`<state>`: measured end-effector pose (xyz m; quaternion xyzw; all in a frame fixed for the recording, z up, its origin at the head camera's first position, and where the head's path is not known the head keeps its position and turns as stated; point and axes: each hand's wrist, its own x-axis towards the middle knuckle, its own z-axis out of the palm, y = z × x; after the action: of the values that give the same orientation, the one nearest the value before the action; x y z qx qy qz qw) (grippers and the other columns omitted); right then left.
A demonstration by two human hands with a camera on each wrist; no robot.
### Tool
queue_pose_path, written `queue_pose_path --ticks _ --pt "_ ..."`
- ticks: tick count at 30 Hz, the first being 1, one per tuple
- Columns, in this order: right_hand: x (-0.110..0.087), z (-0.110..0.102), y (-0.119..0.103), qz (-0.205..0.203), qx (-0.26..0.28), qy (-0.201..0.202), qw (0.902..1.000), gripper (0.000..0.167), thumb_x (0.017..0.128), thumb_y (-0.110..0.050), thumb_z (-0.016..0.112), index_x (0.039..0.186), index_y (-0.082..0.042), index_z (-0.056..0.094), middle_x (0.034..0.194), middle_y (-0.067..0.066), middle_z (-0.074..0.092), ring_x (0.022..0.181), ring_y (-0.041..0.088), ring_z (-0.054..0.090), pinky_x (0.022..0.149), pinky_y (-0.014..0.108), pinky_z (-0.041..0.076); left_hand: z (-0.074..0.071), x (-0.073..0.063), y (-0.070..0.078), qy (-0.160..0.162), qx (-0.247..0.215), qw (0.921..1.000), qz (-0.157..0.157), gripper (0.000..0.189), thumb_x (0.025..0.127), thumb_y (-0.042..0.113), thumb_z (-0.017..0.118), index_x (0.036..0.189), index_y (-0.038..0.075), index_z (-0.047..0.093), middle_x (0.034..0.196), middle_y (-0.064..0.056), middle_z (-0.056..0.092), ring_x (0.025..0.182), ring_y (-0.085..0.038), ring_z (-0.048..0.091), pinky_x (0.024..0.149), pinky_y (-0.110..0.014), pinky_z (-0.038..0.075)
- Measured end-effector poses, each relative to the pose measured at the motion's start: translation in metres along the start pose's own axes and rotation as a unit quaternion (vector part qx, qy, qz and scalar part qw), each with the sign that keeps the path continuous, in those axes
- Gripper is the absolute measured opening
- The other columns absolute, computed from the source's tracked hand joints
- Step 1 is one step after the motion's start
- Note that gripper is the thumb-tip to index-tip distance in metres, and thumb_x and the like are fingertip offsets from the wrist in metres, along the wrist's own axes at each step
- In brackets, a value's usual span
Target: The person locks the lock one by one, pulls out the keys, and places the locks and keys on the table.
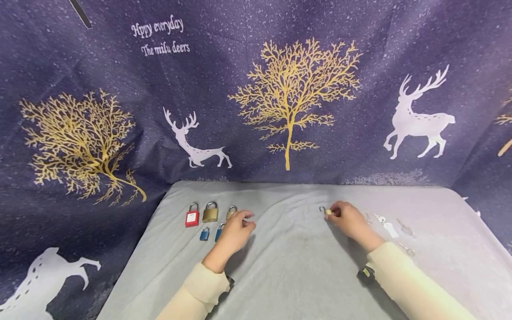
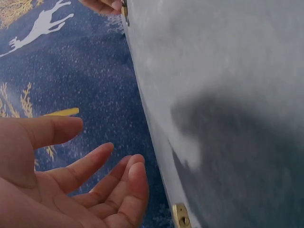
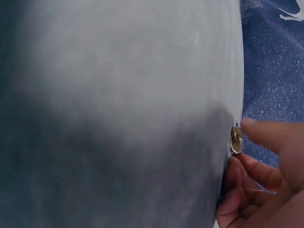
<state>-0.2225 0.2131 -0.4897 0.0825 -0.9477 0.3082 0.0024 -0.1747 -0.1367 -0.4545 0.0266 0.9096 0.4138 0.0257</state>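
Observation:
In the head view my right hand [image 1: 350,220] pinches a small brass padlock [image 1: 329,212] whose shackle stands unlatched to the left. The right wrist view has this padlock [image 3: 236,138] between the thumb and fingers of the right hand [image 3: 266,175]. My left hand [image 1: 237,231] hovers at the row of padlocks with nothing in it. Loosely bent and spread are the fingers of the left hand [image 2: 80,185] in its wrist view. Partly covered by it are a brass padlock [image 1: 230,214] and a blue padlock [image 1: 218,232].
Further left lie a red padlock [image 1: 192,218], a larger brass padlock [image 1: 210,214] and a small blue padlock [image 1: 204,234]. Several keys [image 1: 406,227] are spread to the right of my right hand. A grey cloth [image 1: 296,271] covers the table, and a patterned curtain [image 1: 248,26] hangs behind it.

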Motion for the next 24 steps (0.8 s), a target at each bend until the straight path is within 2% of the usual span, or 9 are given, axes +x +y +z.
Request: queue_pose_path --ticks 5,9,16,21,24 --pt "-0.001 0.002 -0.004 -0.006 0.013 -0.01 0.9999 0.023 0.09 -0.017 0.074 0.098 -0.002 0.059 0.087 0.009 0.066 0.078 0.02 0.061 0.073 0.039 0.051 0.005 -0.001 0.009 -0.008 -0.008 0.9999 -0.009 0.032 0.098 0.023 0.061 0.127 0.009 0.067 0.123 -0.013 0.063 0.108 -0.026 0.066 0.085 -0.043 0.055" --pt "-0.003 0.003 -0.009 0.001 0.027 -0.013 0.9995 0.022 0.089 -0.015 0.073 0.1 -0.003 0.058 0.085 0.005 0.065 0.077 0.016 0.059 0.072 0.034 0.048 0.01 0.0 0.013 -0.009 -0.013 0.9999 -0.002 0.032 0.098 0.023 0.06 0.126 0.009 0.067 0.118 -0.01 0.063 0.106 -0.024 0.066 0.085 -0.041 0.055" --pt "-0.008 0.007 -0.015 0.017 0.059 -0.037 0.9974 0.022 0.091 -0.017 0.073 0.104 -0.005 0.058 0.091 0.006 0.069 0.082 0.016 0.063 0.076 0.035 0.051 0.023 -0.002 0.019 -0.028 -0.037 0.9987 0.02 0.029 0.098 0.019 0.059 0.122 0.007 0.068 0.118 -0.01 0.067 0.106 -0.026 0.067 0.089 -0.042 0.056" --pt "-0.012 0.011 -0.023 0.005 0.076 -0.03 0.9967 0.022 0.091 -0.017 0.072 0.104 -0.005 0.058 0.09 0.006 0.068 0.085 0.018 0.065 0.08 0.038 0.054 0.028 -0.001 0.023 -0.037 -0.056 0.9973 0.031 0.028 0.098 0.019 0.058 0.12 0.004 0.068 0.11 -0.008 0.073 0.105 -0.028 0.069 0.091 -0.044 0.056" --pt "-0.017 0.013 -0.027 0.007 0.091 -0.028 0.9954 0.022 0.091 -0.015 0.072 0.104 -0.006 0.058 0.091 0.006 0.067 0.084 0.016 0.064 0.077 0.035 0.054 0.032 0.0 0.026 -0.044 -0.068 0.9963 0.03 0.028 0.098 0.019 0.058 0.12 0.004 0.068 0.107 -0.007 0.073 0.104 -0.026 0.07 0.091 -0.042 0.056"
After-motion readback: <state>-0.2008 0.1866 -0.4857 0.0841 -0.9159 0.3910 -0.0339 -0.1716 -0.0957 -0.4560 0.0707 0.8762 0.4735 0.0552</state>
